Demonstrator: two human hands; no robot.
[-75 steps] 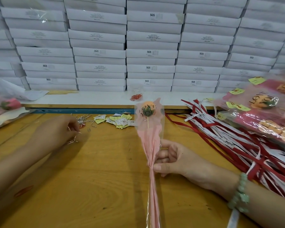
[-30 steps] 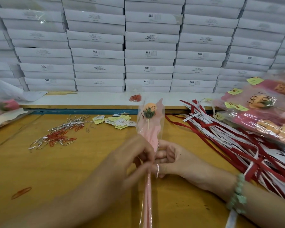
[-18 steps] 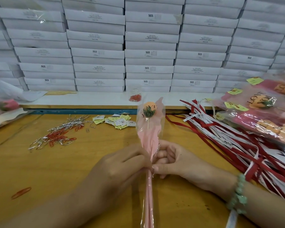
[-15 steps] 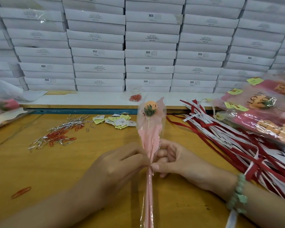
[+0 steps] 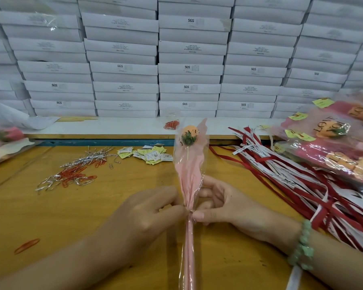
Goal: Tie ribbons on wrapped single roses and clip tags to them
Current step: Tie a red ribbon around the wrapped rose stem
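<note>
Counter (image 5: 50, 216), head view. At far left lies a scatter of red and silver paper clips (image 5: 71, 174), then a small heap of tags (image 5: 149, 154). At centre, the left hand (image 5: 143, 214) pinches the gathered neck of the wrapped rose (image 5: 189, 176), fingers clamped on the film; the bloom points away. The right hand (image 5: 228, 206) pinches the same neck from the opposite side. Red and white ribbons (image 5: 302, 185) lie at right, beside finished roses (image 5: 331, 147).
</note>
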